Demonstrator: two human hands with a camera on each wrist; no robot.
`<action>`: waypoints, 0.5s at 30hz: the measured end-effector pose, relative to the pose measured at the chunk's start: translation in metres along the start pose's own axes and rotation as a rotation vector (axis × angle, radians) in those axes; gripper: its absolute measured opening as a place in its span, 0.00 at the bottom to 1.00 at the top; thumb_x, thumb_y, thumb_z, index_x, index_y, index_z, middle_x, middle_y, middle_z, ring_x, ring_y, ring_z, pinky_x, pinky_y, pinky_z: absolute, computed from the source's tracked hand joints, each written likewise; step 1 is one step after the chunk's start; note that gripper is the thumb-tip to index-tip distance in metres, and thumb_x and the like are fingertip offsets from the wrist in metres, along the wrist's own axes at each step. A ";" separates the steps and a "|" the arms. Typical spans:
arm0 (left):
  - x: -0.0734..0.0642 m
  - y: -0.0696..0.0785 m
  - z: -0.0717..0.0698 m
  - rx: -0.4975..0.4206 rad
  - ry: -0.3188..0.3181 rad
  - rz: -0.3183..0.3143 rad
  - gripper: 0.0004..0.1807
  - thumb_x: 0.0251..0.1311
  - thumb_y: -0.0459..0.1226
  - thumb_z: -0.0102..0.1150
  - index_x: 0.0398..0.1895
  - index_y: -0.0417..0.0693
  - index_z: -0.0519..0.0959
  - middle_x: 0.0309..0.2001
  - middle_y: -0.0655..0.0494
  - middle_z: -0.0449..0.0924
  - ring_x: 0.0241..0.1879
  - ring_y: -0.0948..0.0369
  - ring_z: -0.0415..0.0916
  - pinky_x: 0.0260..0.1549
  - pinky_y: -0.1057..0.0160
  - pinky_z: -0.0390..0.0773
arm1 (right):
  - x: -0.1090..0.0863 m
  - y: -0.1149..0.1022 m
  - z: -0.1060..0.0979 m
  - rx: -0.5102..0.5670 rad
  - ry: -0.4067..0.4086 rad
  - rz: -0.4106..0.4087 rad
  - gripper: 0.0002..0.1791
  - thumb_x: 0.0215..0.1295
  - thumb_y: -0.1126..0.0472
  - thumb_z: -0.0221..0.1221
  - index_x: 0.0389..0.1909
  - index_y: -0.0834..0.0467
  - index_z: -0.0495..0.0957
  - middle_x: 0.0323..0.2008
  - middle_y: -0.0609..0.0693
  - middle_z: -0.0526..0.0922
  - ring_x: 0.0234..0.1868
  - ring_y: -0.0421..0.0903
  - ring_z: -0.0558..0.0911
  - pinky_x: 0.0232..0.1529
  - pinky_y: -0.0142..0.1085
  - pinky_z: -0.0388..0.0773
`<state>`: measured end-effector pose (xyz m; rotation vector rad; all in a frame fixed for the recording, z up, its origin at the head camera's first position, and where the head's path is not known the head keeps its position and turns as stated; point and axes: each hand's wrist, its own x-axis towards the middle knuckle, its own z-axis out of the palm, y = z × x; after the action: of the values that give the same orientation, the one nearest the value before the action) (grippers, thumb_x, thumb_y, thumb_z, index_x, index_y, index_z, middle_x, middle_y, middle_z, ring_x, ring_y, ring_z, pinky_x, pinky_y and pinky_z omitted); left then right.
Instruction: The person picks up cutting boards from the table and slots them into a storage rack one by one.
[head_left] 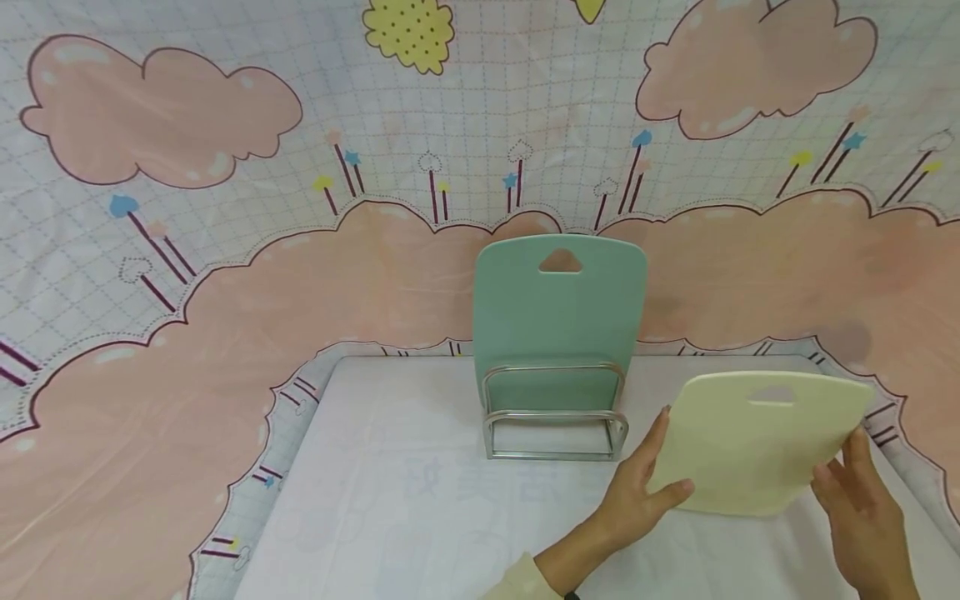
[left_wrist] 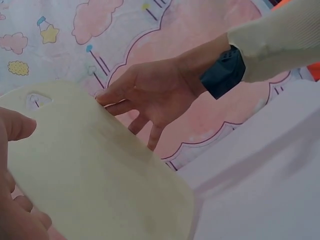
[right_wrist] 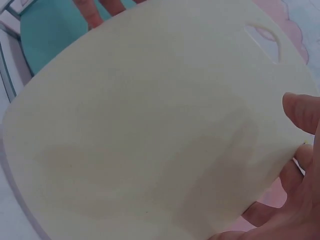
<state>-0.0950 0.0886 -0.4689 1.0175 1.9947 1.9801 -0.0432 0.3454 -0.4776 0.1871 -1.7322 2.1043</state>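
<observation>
A pale yellow cutting board [head_left: 757, 454] with a handle slot is held tilted between both hands at the right of the head view. My left hand [head_left: 636, 492] grips its left edge, thumb on the front and fingers behind. At the opposite edge, my right hand [head_left: 862, 508] holds the board; the right wrist view shows its thumb [right_wrist: 301, 112] over the front and fingers behind. A green cutting board [head_left: 558, 321] stands upright in a metal rack [head_left: 555, 457], left of the hands and apart from them.
The rack stands on a white-covered table [head_left: 375, 467], near its back edge. Behind and beside the table hangs a patterned cloth [head_left: 360, 283] with pink clouds. In the left wrist view, a dark band [left_wrist: 224, 71] wraps the right wrist.
</observation>
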 end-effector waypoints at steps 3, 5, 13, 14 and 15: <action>0.006 0.001 -0.003 0.022 0.009 0.012 0.41 0.68 0.34 0.53 0.77 0.49 0.41 0.76 0.57 0.40 0.73 0.58 0.39 0.66 0.58 0.52 | 0.003 -0.003 0.005 0.032 0.011 -0.026 0.35 0.72 0.77 0.38 0.75 0.51 0.44 0.76 0.46 0.38 0.72 0.42 0.52 0.65 0.32 0.44; 0.009 0.002 -0.006 0.032 0.022 0.012 0.42 0.67 0.34 0.53 0.77 0.50 0.41 0.76 0.57 0.40 0.73 0.58 0.40 0.66 0.58 0.52 | 0.005 -0.003 0.010 0.084 -0.010 -0.067 0.35 0.71 0.78 0.37 0.75 0.53 0.43 0.76 0.47 0.37 0.72 0.44 0.51 0.65 0.33 0.47; 0.026 0.002 -0.017 0.065 0.015 0.037 0.43 0.66 0.34 0.54 0.77 0.51 0.40 0.76 0.57 0.40 0.73 0.59 0.39 0.67 0.56 0.51 | 0.016 -0.002 0.019 0.374 -0.209 -0.296 0.34 0.68 0.83 0.32 0.73 0.65 0.36 0.76 0.53 0.34 0.72 0.51 0.55 0.62 0.34 0.60; 0.028 0.002 -0.018 0.067 0.015 0.041 0.43 0.66 0.35 0.54 0.77 0.51 0.40 0.76 0.57 0.40 0.73 0.59 0.39 0.67 0.57 0.51 | 0.017 -0.002 0.020 0.393 -0.219 -0.307 0.34 0.68 0.83 0.32 0.73 0.65 0.35 0.76 0.54 0.34 0.72 0.51 0.55 0.63 0.35 0.59; 0.030 0.002 -0.020 0.067 0.016 0.048 0.43 0.66 0.34 0.54 0.77 0.51 0.40 0.76 0.56 0.40 0.73 0.59 0.39 0.67 0.57 0.51 | 0.018 -0.002 0.021 0.396 -0.221 -0.313 0.34 0.68 0.83 0.32 0.73 0.65 0.36 0.76 0.55 0.34 0.72 0.51 0.55 0.64 0.36 0.57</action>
<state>-0.1282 0.0885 -0.4538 1.0769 2.0766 1.9632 -0.0618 0.3296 -0.4645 0.7772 -1.2691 2.2226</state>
